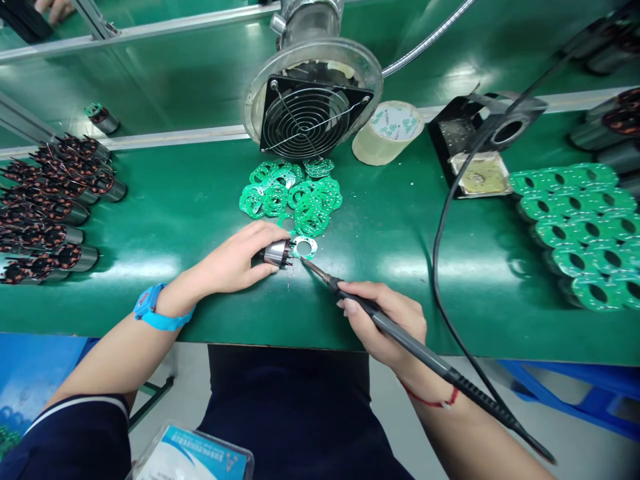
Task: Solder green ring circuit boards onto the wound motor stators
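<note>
I report one cylinder (277,254) in the fingers of my left hand (240,259), closed about it; it lies on its side, pins facing right. The fingers of my right hand (403,312) are closed pen-fashion on one soldering iron (413,345). Its tip stands by one loose ring board (313,249), just right of the cylinder's pins; contact cannot be confirmed.

Worn: one blue wristband (167,323), left; one red bracelet (435,402), right.

Beyond the ring board on the green tabletop (385,227) lies one heap of green boards (306,207), overlapped past counting. Behind it I record one fan (307,123) in a round hood (249,97) and one tape roll (385,143).

To the right, one black stand (447,137) has one shallow tray (484,194) holding one yellowish pad (477,173).

Far right: a batch of green-topped cylinders (583,243) in five rows, cut by the frame edge. Far left: a batch of wound cylinders (55,207), too crowded to count.

Nearest the body: one clear badge holder (249,463) containing one card (205,450). At upper left, part of one other person's hand (57,9).
</note>
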Demonstrator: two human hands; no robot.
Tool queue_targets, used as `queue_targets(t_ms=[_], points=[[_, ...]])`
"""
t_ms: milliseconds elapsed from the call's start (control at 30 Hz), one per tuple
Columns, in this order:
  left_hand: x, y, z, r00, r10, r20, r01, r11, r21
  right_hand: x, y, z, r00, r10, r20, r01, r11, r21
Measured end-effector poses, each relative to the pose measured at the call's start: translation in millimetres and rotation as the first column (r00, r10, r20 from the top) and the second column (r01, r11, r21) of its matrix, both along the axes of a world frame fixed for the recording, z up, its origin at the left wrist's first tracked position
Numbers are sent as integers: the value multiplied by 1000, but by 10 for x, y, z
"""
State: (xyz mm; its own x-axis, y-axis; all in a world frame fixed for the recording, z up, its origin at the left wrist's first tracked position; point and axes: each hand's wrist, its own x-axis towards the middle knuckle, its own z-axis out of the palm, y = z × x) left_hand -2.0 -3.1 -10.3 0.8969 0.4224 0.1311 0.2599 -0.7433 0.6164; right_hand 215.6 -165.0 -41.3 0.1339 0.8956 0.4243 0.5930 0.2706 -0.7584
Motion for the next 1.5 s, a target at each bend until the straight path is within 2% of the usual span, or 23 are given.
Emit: queue_targets(t_ms=[267,700,900,1033,1133,1333,1500], points=[[-4,16,-31,1000,-2,13,2,1000,-3,-1,-2,8,1000,26,11,-26,1000,0],[0,20,-38,999,9,49,-9,1000,-8,6,3,26,999,-26,25,27,998,-53],[7,8,-13,999,18,37,-17,1000,-25,-17,50,83,982,67,179,-92,987,132],[2,3,-2,1000,16,14,-16,999,-33,-5,-1,38,999,-32,17,32,999,0],[0,1,-4,1000,15,5,-14,999,-36,12,-42,-3,992,-91,-85,89,996,-31],[7,-4,-9,1000,13,-6,-14,999,-35,16,-35,-8,997,-61,-52,59,997,-42],[-2,-2,-21,1000,15,-11,-16,999,-33,11,-24,21,998,-43,-35,39,994,-99]])
